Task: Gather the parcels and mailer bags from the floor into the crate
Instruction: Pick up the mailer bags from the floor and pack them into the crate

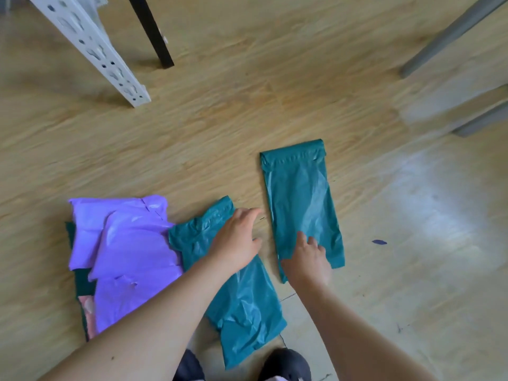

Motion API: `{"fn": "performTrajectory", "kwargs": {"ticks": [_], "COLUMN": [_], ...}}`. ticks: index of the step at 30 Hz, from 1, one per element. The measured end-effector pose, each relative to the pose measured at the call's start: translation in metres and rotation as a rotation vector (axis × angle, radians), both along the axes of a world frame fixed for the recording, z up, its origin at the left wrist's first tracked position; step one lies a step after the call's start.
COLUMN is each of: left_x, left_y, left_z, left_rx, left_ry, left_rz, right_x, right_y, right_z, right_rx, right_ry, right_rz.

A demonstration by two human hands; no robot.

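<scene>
Standing beyond mailers (301,204): shelf post (90,48), black leg (151,31).

I see a flat teal plastic mailer bag (301,199) on the wood floor (247,119), right of centre, lengthwise away from me, flap folded over at the far end. Just left, not touching it: a crumpled teal plastic mailer bag (247,306), angled. Its left edge meets a stack of glossy lilac plastic mailer bags (129,243), overlapping, atop a dark green flat piece (82,279) and a pink one (85,306).
</scene>
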State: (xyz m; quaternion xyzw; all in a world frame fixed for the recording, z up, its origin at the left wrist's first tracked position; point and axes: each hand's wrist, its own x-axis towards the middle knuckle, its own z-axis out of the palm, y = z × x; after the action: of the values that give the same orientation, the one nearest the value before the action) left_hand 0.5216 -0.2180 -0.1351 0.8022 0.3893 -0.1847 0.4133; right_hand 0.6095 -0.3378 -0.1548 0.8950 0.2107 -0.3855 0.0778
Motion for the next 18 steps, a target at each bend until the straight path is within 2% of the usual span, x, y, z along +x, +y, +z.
{"fn": "performTrajectory", "kwargs": {"ticks": [5, 8, 10, 15, 18], "left_x": [-0.007, -0.009, -0.011, -0.021, -0.026], "left_y": [-0.003, -0.001, -0.001, 0.005, 0.003], "left_z": [-0.055, -0.069, -0.071, -0.051, -0.013], "left_rx": [-0.015, -0.019, -0.03, -0.023, -0.055], "left_ry": [0.021, 0.034, 0.043, 0.082, 0.096], "left_rz": [0.013, 0.018, 0.014, 0.052, 0.084], "right_x": [-0.003, -0.003, 0.002, 0.014, 0.015], "right_y": [-0.003, -0.003, -0.001, 0.008, 0.015], "right_z": [-0.072, -0.09, -0.089, -0.053, -0.008], "right_rx": [-0.051, -0.009, 0.038, 0.172, 0.252], "right_ry": [-0.017, -0.106, -0.156, -0.098, -0.029], "right_rz": [0.019, 0.056, 0.077, 0.005, -0.137]}}
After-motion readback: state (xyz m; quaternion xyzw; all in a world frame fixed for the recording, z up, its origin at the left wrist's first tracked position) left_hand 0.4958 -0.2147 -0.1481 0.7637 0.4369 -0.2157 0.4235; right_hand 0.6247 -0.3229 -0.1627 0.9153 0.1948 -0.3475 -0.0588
